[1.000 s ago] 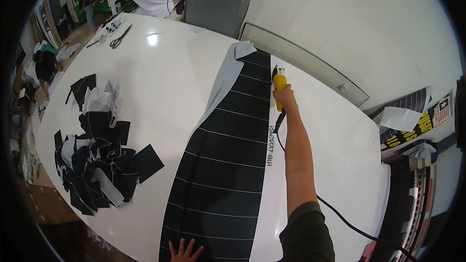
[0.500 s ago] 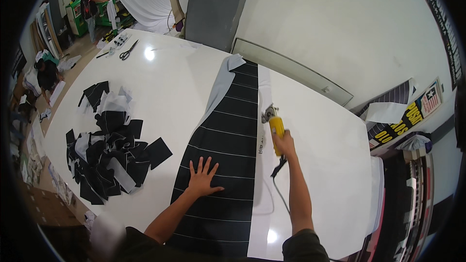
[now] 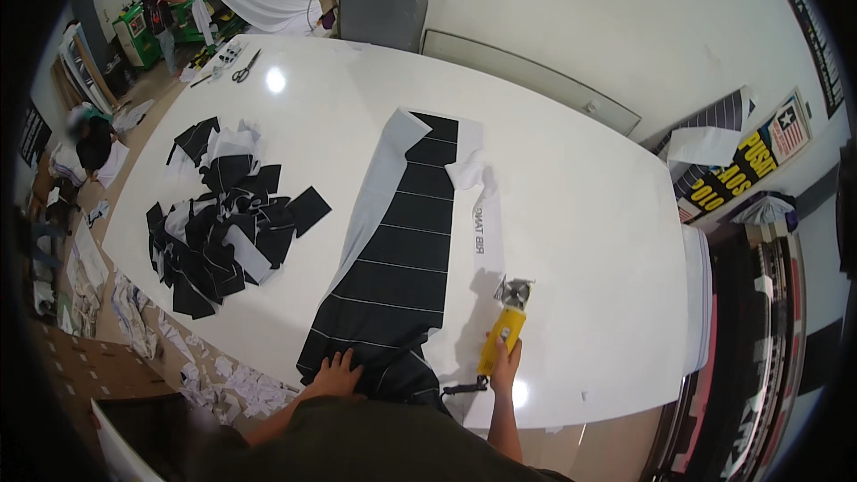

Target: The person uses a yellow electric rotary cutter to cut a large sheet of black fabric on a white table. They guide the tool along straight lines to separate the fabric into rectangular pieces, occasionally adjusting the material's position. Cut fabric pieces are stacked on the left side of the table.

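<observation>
Head view: the dark striped cloth (image 3: 397, 245), running from twelve o'clock down to seven, has been drawn toward the wearer; its far end now lies inside the table (image 3: 589, 214), and its near end is rumpled at the edge. The pale printed strip (image 3: 487, 232), between one and four o'clock, no longer lies flat along the cloth: its nearer length sits apart, so it looks at least partly freed. At seven o'clock the left hand (image 3: 335, 376) rests on the cloth, fingers slightly apart; whether it pinches fabric I cannot tell. At five, the right hand (image 3: 503, 360) is wrapped round the yellow cutter (image 3: 505, 330), now back from the strip's side.
</observation>
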Available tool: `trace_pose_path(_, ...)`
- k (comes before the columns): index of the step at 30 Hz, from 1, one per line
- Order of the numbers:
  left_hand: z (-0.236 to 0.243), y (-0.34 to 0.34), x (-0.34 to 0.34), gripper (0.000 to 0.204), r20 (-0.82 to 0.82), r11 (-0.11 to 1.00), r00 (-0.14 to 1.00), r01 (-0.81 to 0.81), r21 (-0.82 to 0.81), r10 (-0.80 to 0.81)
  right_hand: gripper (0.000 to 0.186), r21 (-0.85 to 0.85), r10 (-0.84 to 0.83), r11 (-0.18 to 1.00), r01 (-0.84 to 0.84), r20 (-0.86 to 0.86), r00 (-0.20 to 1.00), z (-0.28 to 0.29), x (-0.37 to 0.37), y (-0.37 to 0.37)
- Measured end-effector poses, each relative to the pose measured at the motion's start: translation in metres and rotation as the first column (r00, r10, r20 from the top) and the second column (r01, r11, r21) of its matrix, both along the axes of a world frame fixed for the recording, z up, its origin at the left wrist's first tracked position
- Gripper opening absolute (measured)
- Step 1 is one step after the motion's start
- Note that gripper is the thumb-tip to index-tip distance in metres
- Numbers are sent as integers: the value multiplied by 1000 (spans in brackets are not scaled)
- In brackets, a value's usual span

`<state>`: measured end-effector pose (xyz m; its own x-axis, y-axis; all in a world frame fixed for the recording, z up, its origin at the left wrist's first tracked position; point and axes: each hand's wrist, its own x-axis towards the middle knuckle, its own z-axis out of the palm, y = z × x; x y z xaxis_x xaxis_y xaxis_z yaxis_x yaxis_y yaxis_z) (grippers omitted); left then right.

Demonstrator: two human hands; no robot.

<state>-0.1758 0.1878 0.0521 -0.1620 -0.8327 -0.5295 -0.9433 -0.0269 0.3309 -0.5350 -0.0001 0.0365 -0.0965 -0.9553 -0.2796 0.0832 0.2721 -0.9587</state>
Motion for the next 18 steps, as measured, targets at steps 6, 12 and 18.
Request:
trace_pose_path(6,45,-81,0,58,-111,975,994,7,223,18,45,57,-86,992,113,-345,935,14,-88,157)
trace_pose_path(12,-17,-187,-8,93,-115,882,978,-209,-423,177,54,72,-87,987,145,-519,850,39,-128,231)
trace_pose_path(18,-33,-188,-8,130,26,956,976,-205,-210,215,58,74,152,987,-143,-730,666,105,-48,168)
